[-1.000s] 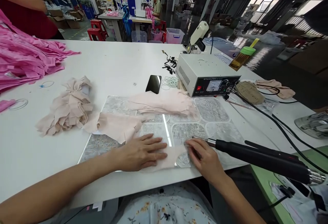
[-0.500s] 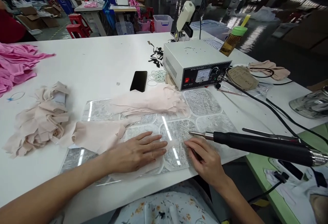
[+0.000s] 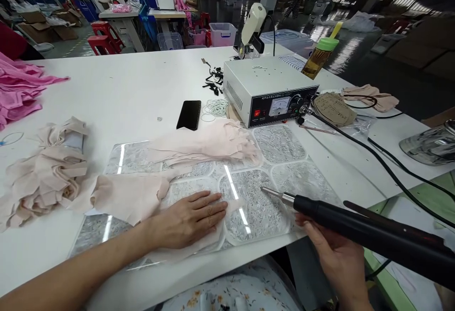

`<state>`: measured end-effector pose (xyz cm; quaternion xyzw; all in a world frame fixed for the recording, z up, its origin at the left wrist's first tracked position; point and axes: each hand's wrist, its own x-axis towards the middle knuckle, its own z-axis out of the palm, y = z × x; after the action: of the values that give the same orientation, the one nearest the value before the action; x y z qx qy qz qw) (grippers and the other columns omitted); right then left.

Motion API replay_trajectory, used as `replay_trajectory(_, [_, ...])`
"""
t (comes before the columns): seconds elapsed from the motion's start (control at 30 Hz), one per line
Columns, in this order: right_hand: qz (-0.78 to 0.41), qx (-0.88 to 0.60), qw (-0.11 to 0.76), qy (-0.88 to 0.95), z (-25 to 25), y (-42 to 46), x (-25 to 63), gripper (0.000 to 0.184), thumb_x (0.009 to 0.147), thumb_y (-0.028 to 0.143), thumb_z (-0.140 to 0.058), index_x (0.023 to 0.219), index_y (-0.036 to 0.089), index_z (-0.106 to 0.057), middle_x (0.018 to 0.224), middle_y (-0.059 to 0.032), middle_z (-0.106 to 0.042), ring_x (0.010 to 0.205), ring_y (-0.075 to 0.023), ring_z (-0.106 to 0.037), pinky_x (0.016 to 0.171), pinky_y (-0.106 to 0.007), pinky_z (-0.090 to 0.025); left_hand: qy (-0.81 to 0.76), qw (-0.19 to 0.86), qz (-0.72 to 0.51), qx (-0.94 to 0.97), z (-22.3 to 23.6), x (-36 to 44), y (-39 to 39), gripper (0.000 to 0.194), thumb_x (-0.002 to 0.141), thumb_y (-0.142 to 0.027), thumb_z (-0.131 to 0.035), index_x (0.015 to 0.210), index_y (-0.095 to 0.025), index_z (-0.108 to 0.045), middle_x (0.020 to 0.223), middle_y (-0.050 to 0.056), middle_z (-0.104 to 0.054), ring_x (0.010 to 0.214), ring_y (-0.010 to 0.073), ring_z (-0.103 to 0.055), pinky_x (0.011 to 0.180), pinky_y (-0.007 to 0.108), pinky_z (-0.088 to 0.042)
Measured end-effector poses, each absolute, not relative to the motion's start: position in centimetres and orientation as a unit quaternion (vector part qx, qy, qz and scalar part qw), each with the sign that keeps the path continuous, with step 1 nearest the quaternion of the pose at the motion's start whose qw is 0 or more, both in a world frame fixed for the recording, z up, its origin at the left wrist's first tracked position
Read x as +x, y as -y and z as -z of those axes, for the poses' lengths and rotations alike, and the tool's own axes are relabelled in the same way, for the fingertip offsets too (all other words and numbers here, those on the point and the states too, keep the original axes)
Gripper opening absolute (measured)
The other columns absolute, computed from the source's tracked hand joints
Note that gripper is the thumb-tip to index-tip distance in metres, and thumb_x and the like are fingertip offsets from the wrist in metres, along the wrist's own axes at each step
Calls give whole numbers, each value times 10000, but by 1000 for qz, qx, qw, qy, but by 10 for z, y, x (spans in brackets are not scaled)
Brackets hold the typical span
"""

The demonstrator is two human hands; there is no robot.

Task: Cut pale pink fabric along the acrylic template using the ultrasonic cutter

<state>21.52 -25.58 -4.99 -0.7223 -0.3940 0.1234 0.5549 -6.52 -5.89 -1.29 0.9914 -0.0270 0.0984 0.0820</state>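
My left hand (image 3: 197, 221) lies flat with fingers together on a thin strip of pale beige fabric (image 3: 235, 205), over the clear patterned mat (image 3: 256, 216). My right hand (image 3: 336, 254) is under the black pen-shaped handpiece (image 3: 341, 221), thumb and fingers against its underside. The handle hides part of the fingers. Its pointed metal tip hovers over or rests on the mat, right of the strip; I cannot tell which. A folded beige piece (image 3: 128, 195) lies left of my left hand, and a stack of beige pieces (image 3: 209, 142) beyond it.
A grey control box (image 3: 270, 78) with a dial stands at the back, cabled to the handpiece. Nearby are a phone (image 3: 189, 114), a lidded drink bottle (image 3: 320, 57) and a glass jar (image 3: 430, 145). Beige fabric (image 3: 46, 173) and pink fabric (image 3: 23, 86) are heaped at left.
My right hand has moved right and back from near the tip to the handle. The handle's rear end has swung lower and nearer. My left hand stays flat on the fabric.
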Motion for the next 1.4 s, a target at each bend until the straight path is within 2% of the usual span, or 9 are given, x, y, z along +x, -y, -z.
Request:
replay_trajectory(0.07, [-147, -709, 600, 339, 46, 256, 216, 357, 736, 358, -757, 1049, 202, -685, 987, -122, -762, 768, -253, -746, 686, -371, -640, 20, 78, -102, 992, 14, -66, 59, 387, 1041, -222, -394, 1395, -94, -485, 1412, 111, -522, 1375, 253, -426, 1160, 415, -366])
replay_trajectory(0.17, [-131, -673, 669, 289, 36, 251, 211, 558, 751, 336, -744, 1270, 271, -549, 1265, -139, -647, 1033, -286, -693, 939, -510, -555, 13, 84, -99, 991, 13, -66, 60, 402, 1040, -223, -398, 1417, -95, -456, 1411, 112, -522, 1366, 252, -441, 1147, 413, -387])
replay_trajectory(0.3, [-98, -623, 729, 267, 30, 237, 205, 478, 818, 384, -610, 1267, 244, -527, 1185, -121, -624, 1090, -303, -634, 1008, -643, -442, 16, 98, -98, 990, 11, -66, 60, 421, 1040, -215, -391, 1449, -120, -420, 1416, 117, -514, 1373, 246, -431, 1145, 422, -392])
replay_trajectory(0.43, [-128, -587, 755, 263, 26, 218, 206, 385, 858, 402, -442, 1225, 315, -521, 1131, -84, -572, 969, -257, -629, 941, -574, -484, 17, 102, -99, 990, 10, -66, 60, 421, 1037, -208, -392, 1446, -115, -425, 1415, 126, -511, 1369, 252, -436, 1140, 435, -398])
replay_trajectory(0.53, [-116, -585, 760, 260, 17, 204, 209, 354, 844, 385, -352, 1120, 321, -564, 954, -65, -523, 761, -220, -568, 787, -472, -508, 18, 102, -102, 989, 11, -66, 60, 418, 1031, -204, -409, 1440, -121, -434, 1413, 120, -518, 1365, 254, -442, 1140, 436, -398])
replay_trajectory(0.7, [-137, -540, 797, 234, 1, 192, 209, 236, 790, 378, -379, 871, 278, -577, 799, -19, -394, 593, -163, -395, 598, -350, -406, 18, 93, -99, 991, 12, -66, 61, 398, 1029, -197, -411, 1407, -87, -468, 1402, 131, -531, 1354, 269, -456, 1141, 435, -390])
replay_trajectory(0.9, [-158, -549, 748, 337, -2, 183, 195, 280, 821, 442, -329, 907, 265, -527, 775, -6, -361, 529, -129, -352, 518, -310, -358, 21, 100, -108, 989, 12, -66, 61, 414, 1014, -184, -432, 1418, -97, -458, 1400, 135, -535, 1361, 278, -445, 1144, 453, -383])
replay_trajectory(1.17, [-217, -480, 794, 302, -1, 175, 192, 153, 788, 388, -474, 834, 254, -531, 745, -3, -453, 502, -111, -441, 492, -300, -401, 26, 75, -111, 991, 11, -65, 62, 369, 1023, -180, -401, 1351, -71, -530, 1388, 133, -549, 1343, 288, -467, 1128, 455, -402])
replay_trajectory(1.4, [-260, -380, 842, 281, 1, 166, 195, 221, 642, 346, -640, 809, 203, -648, 716, 5, -600, 483, -110, -519, 456, -289, -453, 38, 37, -113, 992, 12, -64, 63, 357, 1029, -177, -381, 1317, -63, -559, 1374, 133, -562, 1332, 295, -476, 1099, 464, -435])
